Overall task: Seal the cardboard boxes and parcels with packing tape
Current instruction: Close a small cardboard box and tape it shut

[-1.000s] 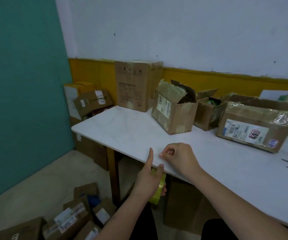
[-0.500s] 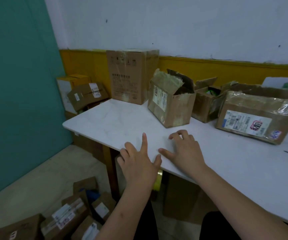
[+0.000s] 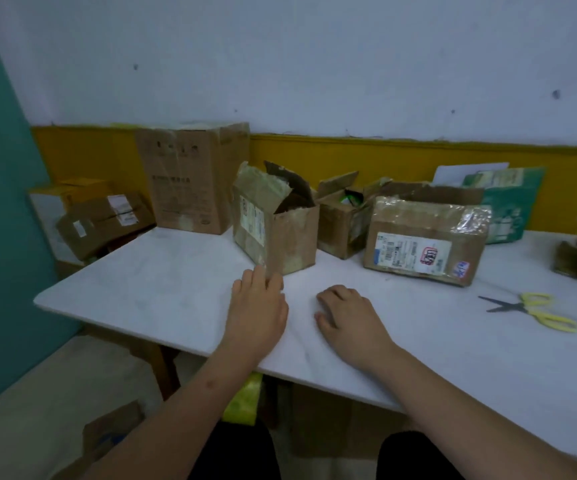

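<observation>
Your left hand moved forward, flat and empty, fingertips at the open box on the table. Your right hand rested loosely curled beside it, holding nothing; tape showed below the table edge.

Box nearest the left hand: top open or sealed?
Open. The box has its top flaps standing up, apart, with a dark gap between them. The left hand, fingers straight, lies by its near corner.

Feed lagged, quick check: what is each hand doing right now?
Left hand: open, empty, fingers straight by the torn box.
Right hand: open, empty, fingers loosely curled on the table.
</observation>
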`<action>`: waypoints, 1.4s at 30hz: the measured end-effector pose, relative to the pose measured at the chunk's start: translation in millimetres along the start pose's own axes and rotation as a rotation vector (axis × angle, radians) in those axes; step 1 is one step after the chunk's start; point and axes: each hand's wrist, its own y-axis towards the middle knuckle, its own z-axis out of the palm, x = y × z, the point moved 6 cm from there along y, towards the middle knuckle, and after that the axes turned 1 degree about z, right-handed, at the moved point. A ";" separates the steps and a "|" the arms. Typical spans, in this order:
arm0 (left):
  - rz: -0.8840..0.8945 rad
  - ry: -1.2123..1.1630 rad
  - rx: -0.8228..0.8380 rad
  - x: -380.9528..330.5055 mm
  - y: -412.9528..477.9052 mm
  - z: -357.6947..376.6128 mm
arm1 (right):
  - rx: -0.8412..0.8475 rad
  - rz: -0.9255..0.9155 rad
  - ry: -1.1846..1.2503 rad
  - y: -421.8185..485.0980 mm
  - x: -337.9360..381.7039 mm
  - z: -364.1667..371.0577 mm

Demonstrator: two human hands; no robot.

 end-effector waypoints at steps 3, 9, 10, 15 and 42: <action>0.151 -0.357 -0.067 -29.5 20.5 -7.9 | -0.182 0.078 0.055 -9.1 -30.5 -23.5; 0.360 -0.574 -0.260 -108.3 86.5 -33.0 | -0.761 0.112 0.089 -24.0 -98.4 -104.9; 0.373 -0.589 -0.265 -121.1 99.7 -31.3 | -0.810 0.148 0.082 -22.2 -116.1 -117.9; 0.374 -0.603 -0.270 -174.0 157.5 4.1 | -0.775 0.228 -0.012 6.5 -193.2 -145.1; 0.284 -0.989 -0.278 -156.6 173.8 50.6 | -0.844 0.106 0.500 -4.0 -212.2 -149.4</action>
